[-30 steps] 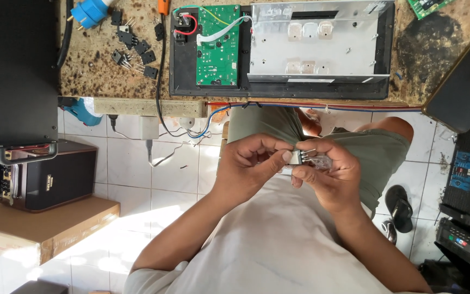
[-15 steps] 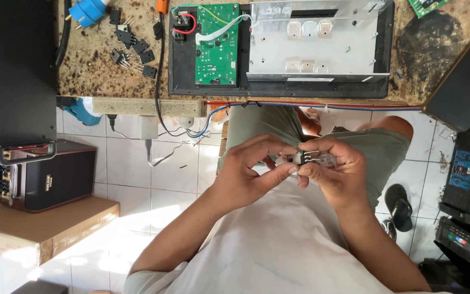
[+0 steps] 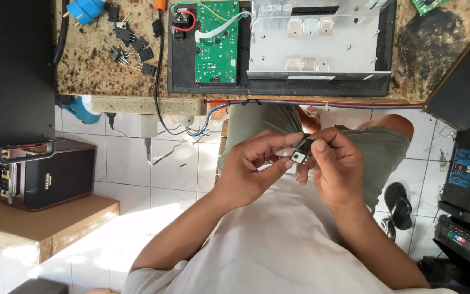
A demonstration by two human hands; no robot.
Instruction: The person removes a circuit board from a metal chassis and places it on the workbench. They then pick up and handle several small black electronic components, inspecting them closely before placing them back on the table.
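Note:
My left hand [image 3: 248, 170] and my right hand [image 3: 337, 169] meet over my lap, below the bench edge. Between their fingertips is a small black transistor [image 3: 301, 154] with a pale metal tab; both hands pinch it. My right thumb lies over its upper part, and my left thumb and forefinger grip its left side. Its leads are hidden by my fingers. On the speckled stone bench [image 3: 91, 71] beyond lies an open black chassis [image 3: 180, 65] with a green circuit board [image 3: 217, 42] and a bare metal plate [image 3: 319, 51].
Several loose black transistors [image 3: 131, 46] and a blue plug [image 3: 85, 10] lie on the bench at left. Wires hang from its edge. A black speaker cabinet [image 3: 50, 174] stands on a cardboard box [image 3: 39, 223] at left. Black audio units [image 3: 466, 185] and a sandal [image 3: 398, 204] are at right.
The hands stay together over my lap. The fingers have shifted on the transistor and turned it, so its metal tab now faces the camera.

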